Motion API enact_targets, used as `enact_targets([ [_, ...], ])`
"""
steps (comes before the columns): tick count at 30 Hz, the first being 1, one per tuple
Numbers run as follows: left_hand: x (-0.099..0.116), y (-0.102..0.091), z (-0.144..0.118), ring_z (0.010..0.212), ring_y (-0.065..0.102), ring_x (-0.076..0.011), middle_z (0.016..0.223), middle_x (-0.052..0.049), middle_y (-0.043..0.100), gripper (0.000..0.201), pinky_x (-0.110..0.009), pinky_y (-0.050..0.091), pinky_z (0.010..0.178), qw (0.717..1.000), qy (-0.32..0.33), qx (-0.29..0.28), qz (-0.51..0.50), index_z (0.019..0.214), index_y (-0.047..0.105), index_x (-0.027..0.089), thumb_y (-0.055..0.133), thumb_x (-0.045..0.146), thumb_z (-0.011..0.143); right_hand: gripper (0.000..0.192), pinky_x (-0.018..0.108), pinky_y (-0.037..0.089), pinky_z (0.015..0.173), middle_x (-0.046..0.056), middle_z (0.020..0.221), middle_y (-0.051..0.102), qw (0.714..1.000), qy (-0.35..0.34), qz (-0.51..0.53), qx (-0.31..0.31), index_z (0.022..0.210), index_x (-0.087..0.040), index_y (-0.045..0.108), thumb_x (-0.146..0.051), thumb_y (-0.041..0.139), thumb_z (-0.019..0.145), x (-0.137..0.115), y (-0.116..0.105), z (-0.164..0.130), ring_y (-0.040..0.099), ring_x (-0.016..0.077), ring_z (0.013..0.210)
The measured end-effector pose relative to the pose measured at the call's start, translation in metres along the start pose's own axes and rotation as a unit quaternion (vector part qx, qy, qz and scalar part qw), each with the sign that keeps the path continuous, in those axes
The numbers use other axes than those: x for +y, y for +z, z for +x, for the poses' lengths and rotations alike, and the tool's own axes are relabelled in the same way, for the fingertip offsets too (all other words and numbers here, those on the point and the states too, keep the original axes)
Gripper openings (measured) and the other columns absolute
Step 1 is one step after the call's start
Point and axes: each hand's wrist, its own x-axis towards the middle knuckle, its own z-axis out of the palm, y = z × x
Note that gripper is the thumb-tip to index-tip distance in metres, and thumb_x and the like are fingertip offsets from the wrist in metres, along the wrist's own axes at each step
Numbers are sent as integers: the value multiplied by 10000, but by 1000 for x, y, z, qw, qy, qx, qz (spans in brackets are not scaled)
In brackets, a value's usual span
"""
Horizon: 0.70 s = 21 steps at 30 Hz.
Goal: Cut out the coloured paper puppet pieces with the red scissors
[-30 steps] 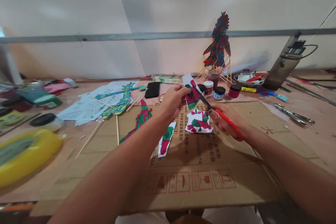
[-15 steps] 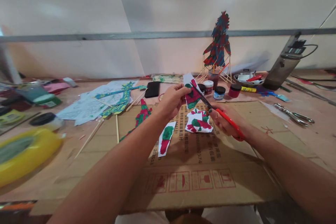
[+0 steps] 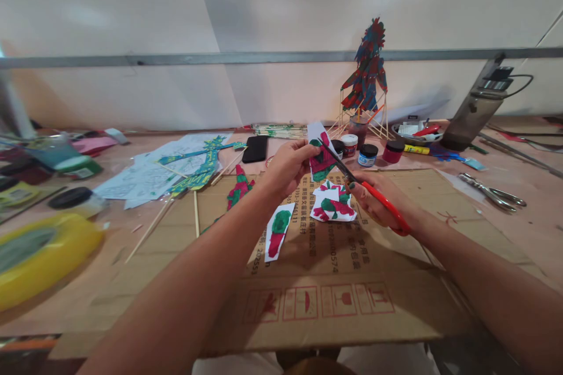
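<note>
A painted scrap [image 3: 280, 231] lies closer to the body than the left hand [image 3: 289, 167]. That hand pinches the paper [image 3: 319, 161], held up between both hands. Painted bits [image 3: 336, 210] lie below. The scissors [image 3: 372, 190] cross the paper's right side, gripped in the right hand [image 3: 365, 205]. Hardly anything has moved since a moment ago, so the cutting seems about where it was.

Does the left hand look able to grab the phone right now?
Probably not straight away: the left hand is holding the paper. Otherwise the way looks free, with nothing apparent between it and the phone.
</note>
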Motion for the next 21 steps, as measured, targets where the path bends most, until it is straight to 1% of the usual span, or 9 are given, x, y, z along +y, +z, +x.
enact_targets([
  [5, -1, -3, 2, 651, 614, -112, 724, -20, 682, 89, -255, 490, 646, 1000, 0, -4, 13, 745, 693, 155, 764, 114, 710, 546, 290, 279, 437, -38, 579, 435, 1000, -5, -3, -8, 876, -222, 626, -754, 543, 961, -4, -2, 0, 339, 120, 486],
  [8, -2, -3, 2, 649, 612, -113, 719, -21, 677, 85, -261, 497, 657, 1000, 4, -8, 14, 755, 698, 150, 762, 115, 712, 559, 286, 283, 449, -36, 590, 443, 1000, -12, -12, -6, 865, -210, 630, -752, 534, 965, -3, -1, 0, 338, 116, 500],
  [12, -2, -3, 2, 645, 614, -115, 720, -20, 681, 88, -264, 508, 663, 1000, 3, -6, 14, 762, 701, 152, 767, 123, 712, 594, 278, 275, 460, -42, 604, 434, 1000, -3, -13, -10, 887, -204, 631, -775, 493, 966, -2, 0, 1, 334, 117, 507],
  [14, -2, -3, 2, 644, 615, -115, 719, -21, 682, 91, -261, 508, 653, 1000, 4, -6, 15, 753, 696, 153, 773, 131, 708, 616, 286, 296, 482, -39, 596, 440, 1000, -6, -26, -8, 869, -208, 623, -794, 458, 964, -4, 1, 0, 351, 126, 514],
  [17, -1, -3, 2, 648, 619, -113, 722, -23, 686, 109, -253, 508, 646, 1000, 5, -7, 11, 742, 689, 151, 783, 131, 691, 645, 303, 335, 530, -14, 628, 491, 999, -13, -43, 0, 843, -209, 613, -816, 422, 955, -8, 0, 0, 397, 143, 554],
  [19, -1, -3, 1, 652, 622, -113, 727, -26, 691, 114, -249, 510, 645, 1000, 4, -7, 9, 749, 693, 150, 788, 132, 688, 645, 308, 338, 538, -11, 631, 497, 999, -14, -50, 0, 841, -209, 614, -814, 421, 951, -9, -1, 0, 398, 145, 558],
  [21, -1, -3, 1, 654, 624, -113, 732, -29, 696, 118, -248, 512, 646, 1000, 3, -6, 8, 750, 694, 151, 792, 133, 688, 634, 307, 322, 525, -24, 600, 467, 999, -14, -50, -1, 839, -211, 614, -805, 423, 954, -9, 0, 0, 372, 140, 537],
])
